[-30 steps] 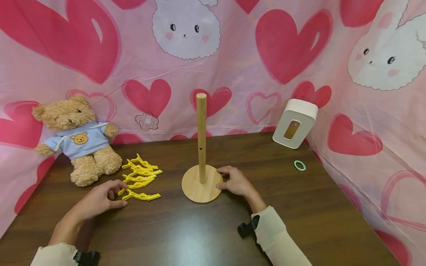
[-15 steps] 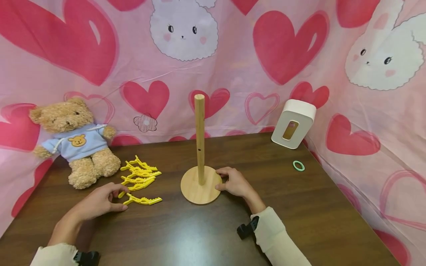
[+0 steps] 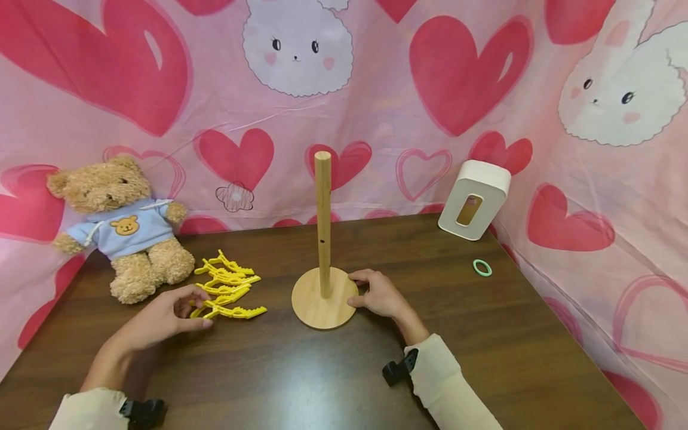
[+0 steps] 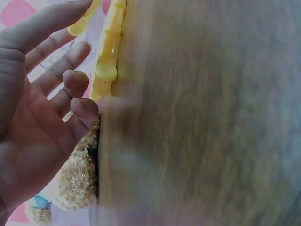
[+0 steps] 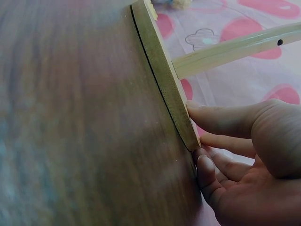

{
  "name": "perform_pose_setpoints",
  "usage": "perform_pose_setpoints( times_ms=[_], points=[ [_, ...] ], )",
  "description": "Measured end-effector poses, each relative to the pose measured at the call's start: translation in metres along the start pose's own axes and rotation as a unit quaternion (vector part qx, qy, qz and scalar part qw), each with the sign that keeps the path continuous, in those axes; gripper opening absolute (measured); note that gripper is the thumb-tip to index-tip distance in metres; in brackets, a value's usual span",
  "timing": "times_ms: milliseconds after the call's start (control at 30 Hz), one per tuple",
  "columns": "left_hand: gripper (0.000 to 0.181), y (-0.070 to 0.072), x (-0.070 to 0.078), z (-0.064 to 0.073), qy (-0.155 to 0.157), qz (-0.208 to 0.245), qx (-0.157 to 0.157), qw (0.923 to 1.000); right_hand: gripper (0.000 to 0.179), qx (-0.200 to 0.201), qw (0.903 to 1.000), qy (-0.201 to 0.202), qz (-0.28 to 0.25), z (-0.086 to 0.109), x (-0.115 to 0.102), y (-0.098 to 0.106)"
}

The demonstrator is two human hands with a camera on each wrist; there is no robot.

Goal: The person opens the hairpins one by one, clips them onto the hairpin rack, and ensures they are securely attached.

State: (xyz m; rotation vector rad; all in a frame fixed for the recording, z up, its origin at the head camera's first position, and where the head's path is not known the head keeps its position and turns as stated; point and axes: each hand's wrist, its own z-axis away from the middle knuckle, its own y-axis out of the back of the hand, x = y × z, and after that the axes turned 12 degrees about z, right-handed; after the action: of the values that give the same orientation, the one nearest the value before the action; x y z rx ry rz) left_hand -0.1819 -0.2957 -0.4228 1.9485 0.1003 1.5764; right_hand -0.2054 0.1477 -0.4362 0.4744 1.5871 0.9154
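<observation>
Clip (image 3: 242, 312) sits pinched in my left hand (image 3: 156, 316), just beside the other clips (image 3: 230, 278) on the table (image 3: 242, 370); from here I see my right hand (image 3: 381, 294) gripping the stand (image 3: 324, 239) by its base (image 3: 317, 310)

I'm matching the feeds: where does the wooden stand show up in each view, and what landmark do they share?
Head: the wooden stand is upright near the picture's middle, with the right hand pinching the right edge of its round base.
Left wrist: not in the picture.
Right wrist: upper right half, base slanting down to the hand, pole running to the right border.
Shared landmark: the pink patterned cloth, behind everything in all three.
</observation>
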Motion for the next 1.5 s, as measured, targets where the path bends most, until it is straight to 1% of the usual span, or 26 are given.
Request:
perform_pose_setpoints(
  times_ms=[167,400,633,767,867,967,1100,1200,1400,1500],
  points=[
    [0.033,0.000,0.005,-0.002,0.021,0.008,0.017,0.9996,0.052,0.000,1.0000,0.001,0.001,0.001,-0.001,0.000],
    [0.036,-0.003,0.011,-0.004,0.020,0.024,0.040,0.9987,0.053,-0.003,1.0000,-0.001,-0.003,0.000,-0.001,0.001],
    [0.039,-0.012,0.016,-0.012,0.037,0.059,0.071,0.9950,0.053,-0.003,1.0000,0.000,-0.005,0.000,-0.001,0.000],
    [0.040,-0.019,0.021,-0.017,0.040,0.062,0.090,0.9933,0.053,0.000,1.0000,0.003,-0.008,0.001,0.000,0.000],
    [0.040,-0.024,0.026,-0.021,0.037,0.056,0.112,0.9914,0.052,0.005,0.9999,0.013,-0.005,0.001,0.001,0.000],
    [0.040,-0.029,0.031,-0.025,0.043,0.057,0.131,0.9888,0.052,0.010,0.9997,0.020,-0.004,0.002,0.002,0.000],
    [0.040,-0.034,0.038,-0.030,0.045,0.075,0.140,0.9862,0.051,0.011,0.9997,0.018,-0.008,0.002,0.003,0.000],
    [0.038,-0.036,0.042,-0.033,0.033,0.082,0.148,0.9851,0.051,0.012,0.9998,0.015,-0.008,0.002,0.004,-0.001],
    [0.029,-0.041,0.040,-0.035,-0.017,0.071,0.170,0.9827,0.051,0.010,0.9998,0.015,-0.004,0.001,0.004,-0.001],
    [0.026,-0.042,0.040,-0.036,-0.038,0.079,0.175,0.9807,0.051,0.011,0.9998,0.016,-0.004,0.001,0.004,-0.002]
  ],
)
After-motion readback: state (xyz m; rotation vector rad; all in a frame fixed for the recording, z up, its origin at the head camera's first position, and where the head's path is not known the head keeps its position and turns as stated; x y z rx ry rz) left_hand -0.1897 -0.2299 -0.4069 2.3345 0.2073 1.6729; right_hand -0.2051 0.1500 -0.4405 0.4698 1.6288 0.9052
